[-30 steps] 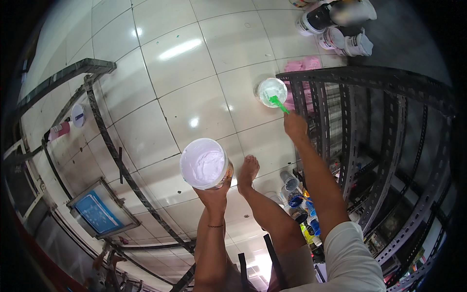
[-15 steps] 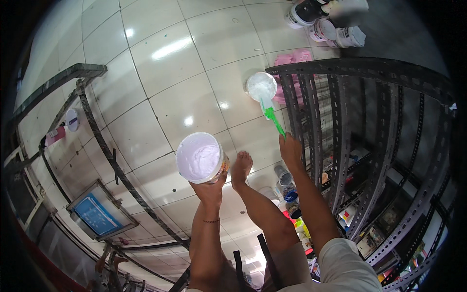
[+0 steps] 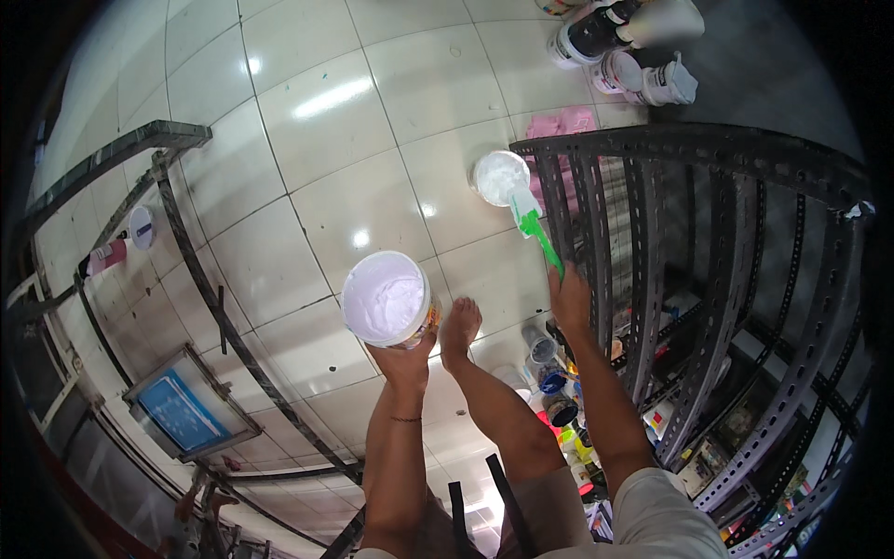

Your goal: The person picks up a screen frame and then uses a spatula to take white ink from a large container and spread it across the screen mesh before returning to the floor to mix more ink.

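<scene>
I count one white paint bucket [image 3: 387, 298], held from below by my left hand [image 3: 402, 359]'s closed grip, and one green-handled brush [image 3: 533, 226], clasped in my right hand [image 3: 570, 300], over the tiled floor [image 3: 307, 186].

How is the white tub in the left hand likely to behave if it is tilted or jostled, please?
The white tub looks nearly full of white paint, so it is probably heavy for its size. It has no lid, so tilting would likely spill it. The left hand grips it from below at one side, so it may tip.
</scene>
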Demonstrator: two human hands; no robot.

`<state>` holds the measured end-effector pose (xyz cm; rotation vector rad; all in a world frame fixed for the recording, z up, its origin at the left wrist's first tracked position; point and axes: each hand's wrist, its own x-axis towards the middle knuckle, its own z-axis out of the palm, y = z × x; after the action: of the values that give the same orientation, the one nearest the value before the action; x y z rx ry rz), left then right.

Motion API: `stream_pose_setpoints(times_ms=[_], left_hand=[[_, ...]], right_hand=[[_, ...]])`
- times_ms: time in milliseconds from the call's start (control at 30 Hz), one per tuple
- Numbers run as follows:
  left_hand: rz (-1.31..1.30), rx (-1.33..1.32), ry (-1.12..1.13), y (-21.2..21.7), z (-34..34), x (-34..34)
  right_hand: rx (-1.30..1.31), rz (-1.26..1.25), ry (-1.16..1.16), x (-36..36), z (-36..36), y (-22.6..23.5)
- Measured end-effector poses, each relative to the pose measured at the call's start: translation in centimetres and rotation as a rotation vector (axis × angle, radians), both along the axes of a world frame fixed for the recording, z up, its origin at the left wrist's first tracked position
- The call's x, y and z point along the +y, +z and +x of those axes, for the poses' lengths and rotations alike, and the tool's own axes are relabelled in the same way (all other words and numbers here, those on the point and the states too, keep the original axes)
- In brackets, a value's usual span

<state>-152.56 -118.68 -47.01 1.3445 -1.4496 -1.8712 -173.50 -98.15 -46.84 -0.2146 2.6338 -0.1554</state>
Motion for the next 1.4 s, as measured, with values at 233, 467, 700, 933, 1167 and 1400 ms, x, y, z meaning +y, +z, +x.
stream_pose_setpoints(times_ms=[233,467,700,933,1167,1400], left_hand=[[0.096,0.050,0.043,0.4,-0.4,0.0],[0.058,0.037,0.038,0.6,-0.2,0.0],[0.081,-0.002,0.060,0.4,0.0,-0.4],[0.071,0.003,0.058,0.5,0.1,-0.1],[0.070,0.029,0.050,0.5,-0.1,-0.4],[0.074,0.022,0.067,0.7,-0.2,-0.6]], right_hand=[[0.133,0.065,0.181,-3.1,-2.8,-5.6],[-0.015,0.108,0.091,-3.4,0.0,-7.2],[-0.035,0.140,0.083,-0.3,2.0,-5.5],[-0.001,0.108,0.131,1.7,2.4,-3.2],[-0.029,0.049,0.028,3.1,4.0,-1.3],[-0.518,-0.777,-0.744,1.7,2.2,-4.6]])
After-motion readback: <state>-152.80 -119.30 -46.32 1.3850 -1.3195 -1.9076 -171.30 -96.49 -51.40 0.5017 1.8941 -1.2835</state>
